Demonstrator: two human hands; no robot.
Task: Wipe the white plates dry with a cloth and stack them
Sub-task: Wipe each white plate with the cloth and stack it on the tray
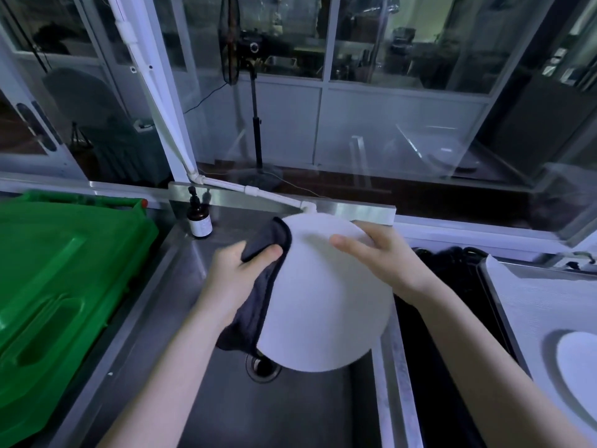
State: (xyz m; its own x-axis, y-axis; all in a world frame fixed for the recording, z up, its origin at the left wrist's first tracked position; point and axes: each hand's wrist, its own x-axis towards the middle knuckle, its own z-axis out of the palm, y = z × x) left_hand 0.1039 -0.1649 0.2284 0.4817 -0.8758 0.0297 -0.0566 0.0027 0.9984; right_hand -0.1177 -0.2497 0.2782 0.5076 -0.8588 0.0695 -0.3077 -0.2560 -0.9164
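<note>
Plainly the wiping step is in hand. The round white plate (323,295) hangs tilted above the stainless steel sink (290,412), its lower rim over the drain hole (262,367), touching nothing but hands and cloth. The left hand (239,270) pinches a dark soft cloth (255,299) between thumb and fingers at the plate's left rim, and the cloth wraps round the edge and trails down behind. The right hand (378,253) grips the far right rim — thumb laid across the near face, fingers curled over the edge out of sight.

Next, I'd say, the cloth must sweep across the face and the back while the right hand turns the rim. Then the plate should travel right to the other white plate (578,367), which lies on the grey tray (542,302).

Room over the basin looks fair. A big green plastic lid (64,270) sits to the left and a brown pump bottle (199,218) stands at the sink's far left corner. A white pipe (258,192) runs just beyond the plate's far rim — and the sink's right wall and a dark gap lie between plate and tray.
</note>
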